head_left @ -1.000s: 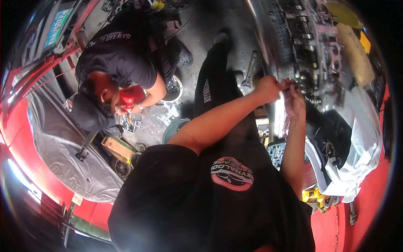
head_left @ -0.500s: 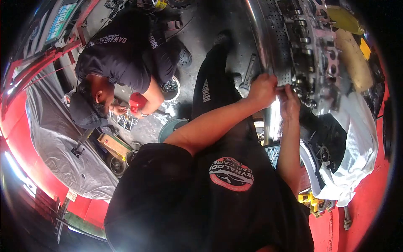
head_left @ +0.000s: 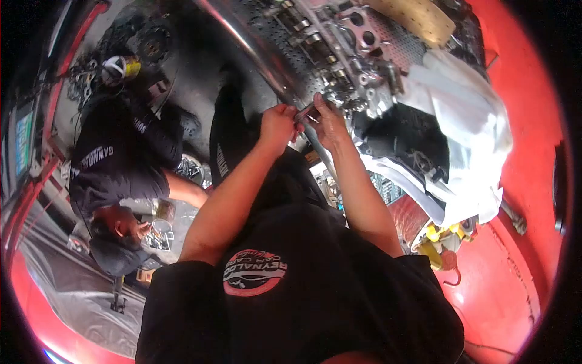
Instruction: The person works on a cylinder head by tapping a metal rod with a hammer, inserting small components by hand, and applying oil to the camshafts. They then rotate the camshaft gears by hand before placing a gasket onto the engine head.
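Both my hands meet in front of the cylinder head, at the rounded metal edge point(head_left: 267, 64) of a perforated bench. My left hand point(head_left: 279, 129) is closed with its fingertips on a small metal piece point(head_left: 308, 114), whose exact kind I cannot make out. From the other side, my right hand point(head_left: 330, 123) pinches the same piece, thumb upward. Just beyond my fingers lies the cylinder head point(head_left: 354, 57), with a camshaft point(head_left: 315, 42) showing lobes along its length. Shiny metal parts point(head_left: 345, 97) sit close to my right fingertips, blurred.
A co-worker point(head_left: 121, 158) in black crouches at the left, beside a metal can point(head_left: 163, 215) and a tray of small parts point(head_left: 159, 238). White cloth point(head_left: 467, 133) hangs at the right, above a yellow hoist with a hook point(head_left: 450, 267). A tan pad point(head_left: 418, 21) lies behind the cylinder head.
My view has swung, so the bench and cylinder head sit farther left and higher. My hands stay together at the small piece. The co-worker's red item is out of sight; a can shows there.
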A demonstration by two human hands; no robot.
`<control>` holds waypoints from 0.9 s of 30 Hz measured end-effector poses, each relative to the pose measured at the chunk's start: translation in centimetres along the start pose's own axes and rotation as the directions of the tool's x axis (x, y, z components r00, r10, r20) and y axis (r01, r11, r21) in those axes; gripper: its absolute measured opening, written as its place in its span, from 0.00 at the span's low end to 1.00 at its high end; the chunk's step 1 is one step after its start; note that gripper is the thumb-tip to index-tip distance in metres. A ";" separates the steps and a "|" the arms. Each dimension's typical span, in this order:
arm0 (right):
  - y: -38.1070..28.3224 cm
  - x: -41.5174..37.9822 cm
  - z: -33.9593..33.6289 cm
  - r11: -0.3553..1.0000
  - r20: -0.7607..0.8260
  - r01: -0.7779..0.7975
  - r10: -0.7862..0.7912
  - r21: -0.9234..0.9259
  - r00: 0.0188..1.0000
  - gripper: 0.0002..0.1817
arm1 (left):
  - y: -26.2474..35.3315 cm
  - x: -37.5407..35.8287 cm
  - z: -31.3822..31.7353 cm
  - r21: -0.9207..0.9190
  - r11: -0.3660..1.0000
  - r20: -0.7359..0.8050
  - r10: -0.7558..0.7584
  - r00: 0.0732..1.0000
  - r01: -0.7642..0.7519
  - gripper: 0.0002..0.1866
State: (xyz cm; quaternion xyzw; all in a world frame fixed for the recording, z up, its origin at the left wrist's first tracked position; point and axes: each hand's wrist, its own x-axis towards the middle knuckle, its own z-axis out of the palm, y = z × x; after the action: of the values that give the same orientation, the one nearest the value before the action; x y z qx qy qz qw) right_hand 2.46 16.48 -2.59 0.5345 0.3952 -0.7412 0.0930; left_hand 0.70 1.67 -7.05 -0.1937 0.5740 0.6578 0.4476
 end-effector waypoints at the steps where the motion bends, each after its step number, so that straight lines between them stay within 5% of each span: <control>1: -0.3 -1.0 0.3 0.986 0.105 -0.027 0.010 0.166 0.994 0.17 | 1.7 -0.6 -0.9 -0.092 0.983 0.116 -0.151 0.982 0.162 0.11; 3: 0.0 -0.6 -0.4 0.992 0.184 0.056 -0.076 0.112 0.980 0.19 | 2.5 -1.0 -0.8 0.015 0.996 0.098 -0.086 0.991 0.085 0.10; 5: 1.1 0.9 -1.8 0.991 0.215 0.128 -0.121 -0.022 0.969 0.17 | 1.2 -1.8 0.6 0.423 0.849 -0.053 0.373 0.927 -0.317 0.11; 8: 0.3 -1.0 0.5 0.985 -0.067 0.081 -0.093 -0.155 0.993 0.13 | 0.9 -2.1 0.8 0.585 0.691 -0.017 0.534 0.845 -0.425 0.12; 11: 1.7 0.2 -0.2 0.986 -0.193 0.162 -0.167 -0.044 0.967 0.15 | 2.4 -2.3 -0.6 0.089 0.996 0.102 -0.034 0.994 0.025 0.13; 14: 1.8 1.1 -0.8 0.971 -0.228 0.236 -0.235 -0.021 0.945 0.24 | -0.1 -1.3 -2.6 -0.018 0.997 0.078 -0.070 0.995 0.071 0.13; 17: 2.7 2.9 -1.6 0.955 -0.177 0.289 -0.295 -0.057 0.939 0.18 | -4.7 -0.4 -3.2 0.251 0.915 -0.093 0.348 0.933 -0.316 0.11; 19: 2.8 4.9 -3.2 0.967 -0.080 0.245 -0.240 0.065 0.968 0.17 | -5.4 0.5 -2.9 -0.113 0.991 -0.065 0.057 0.996 -0.064 0.10; 21: 2.0 4.6 -2.1 0.952 -0.244 0.210 -0.154 0.224 0.958 0.10 | -6.9 1.8 -2.6 0.265 0.943 -0.027 0.217 0.976 -0.202 0.10; 25: 0.8 6.4 -1.7 0.971 -0.317 0.050 0.028 0.235 0.948 0.14 | -4.0 0.4 -1.0 0.183 0.978 -0.092 0.122 0.988 -0.103 0.11; 27: 0.2 6.4 -2.1 0.976 -0.179 -0.001 0.041 0.216 0.983 0.15 | -4.3 0.5 -0.4 0.184 0.973 -0.097 0.159 0.982 -0.140 0.11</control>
State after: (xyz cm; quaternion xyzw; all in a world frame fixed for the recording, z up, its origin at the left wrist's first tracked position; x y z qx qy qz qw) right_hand 1.47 19.56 -8.50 0.6114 0.3137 -0.7264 0.0058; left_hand 3.81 1.24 -10.08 -0.1459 0.6668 0.6246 0.3794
